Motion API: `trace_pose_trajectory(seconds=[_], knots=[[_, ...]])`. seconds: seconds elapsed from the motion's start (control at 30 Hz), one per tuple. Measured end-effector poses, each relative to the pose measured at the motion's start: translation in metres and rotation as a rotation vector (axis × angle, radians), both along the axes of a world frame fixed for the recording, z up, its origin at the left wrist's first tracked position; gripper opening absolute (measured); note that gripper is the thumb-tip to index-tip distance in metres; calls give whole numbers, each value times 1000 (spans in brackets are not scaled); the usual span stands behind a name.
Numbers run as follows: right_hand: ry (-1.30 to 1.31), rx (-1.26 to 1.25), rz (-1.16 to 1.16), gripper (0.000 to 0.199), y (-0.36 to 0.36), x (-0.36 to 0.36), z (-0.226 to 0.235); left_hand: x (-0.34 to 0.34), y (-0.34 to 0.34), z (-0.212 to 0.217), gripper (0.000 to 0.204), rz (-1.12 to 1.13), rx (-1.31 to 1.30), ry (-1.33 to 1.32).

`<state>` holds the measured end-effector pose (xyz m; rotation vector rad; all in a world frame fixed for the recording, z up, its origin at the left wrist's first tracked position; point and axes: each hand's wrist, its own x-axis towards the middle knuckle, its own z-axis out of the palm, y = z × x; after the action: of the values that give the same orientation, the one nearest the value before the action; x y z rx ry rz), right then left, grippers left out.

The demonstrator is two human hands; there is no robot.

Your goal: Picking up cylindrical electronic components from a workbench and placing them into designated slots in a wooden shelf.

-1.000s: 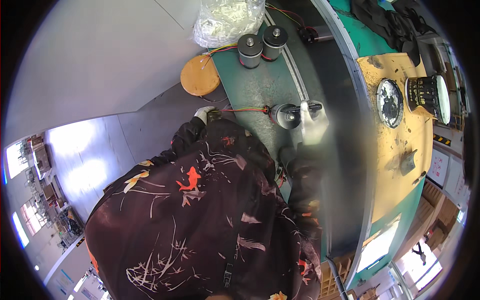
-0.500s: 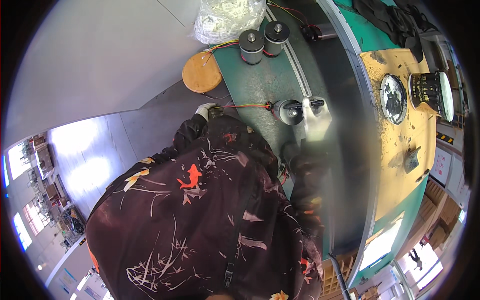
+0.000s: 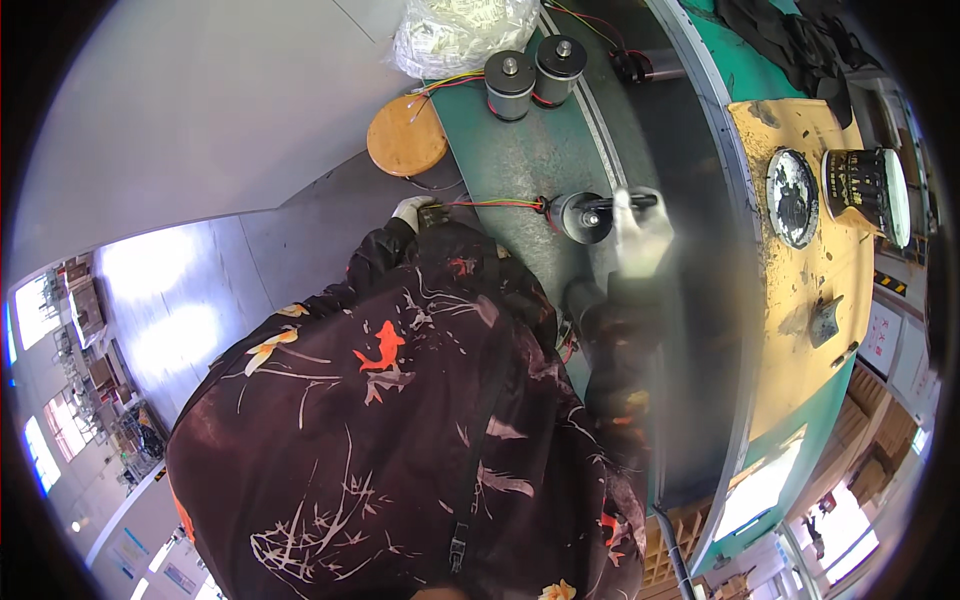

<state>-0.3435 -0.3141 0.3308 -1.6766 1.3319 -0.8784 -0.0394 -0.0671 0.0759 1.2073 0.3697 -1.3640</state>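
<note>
- Motor (image 3: pixel 567 214) sits, in the head view, on our green counter (image 3: pixel 520 160), inward from its left edge.
- Our white-gloved right hand (image 3: pixel 642 235) closes around a black tool (image 3: pixel 645 201) at the motor's shaft end.
- Our left hand (image 3: pixel 410 210) is beyond the left edge, near the motor's wires (image 3: pixel 500 203); we cannot tell whether it grips them.
- Two upright motors (image 3: pixel 510 92) stand beside a clear bag (image 3: pixel 465 38).

Bright overall — windows (image 3: pixel 38 305) at left blown out, white glare on grey surface (image 3: pixel 180 335); right hand (image 3: pixel 645 240) hazy, smeared — fisheye edges bend, corners black.
</note>
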Motion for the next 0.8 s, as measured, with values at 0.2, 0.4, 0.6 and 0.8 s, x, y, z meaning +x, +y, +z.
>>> trace_pose_trajectory(seconds=[0.2, 0.4, 0.6, 0.8], knots=[[-281, -119, -352, 18, -14, -115, 99, 23, 13, 36, 29, 28, -76, -59], [-336, -299, -610, 30, -53, -242, 104, -38, -92, 155, 71, -968, 317, -1697], [-701, -166, -544, 45, -61, -174, 120, -133, -172, 225, 83, -1182, -557, -1723], [-807, -222, -576, 19, -47, -191, 136, -169, -215, 218, 83, -1331, -579, -1748]])
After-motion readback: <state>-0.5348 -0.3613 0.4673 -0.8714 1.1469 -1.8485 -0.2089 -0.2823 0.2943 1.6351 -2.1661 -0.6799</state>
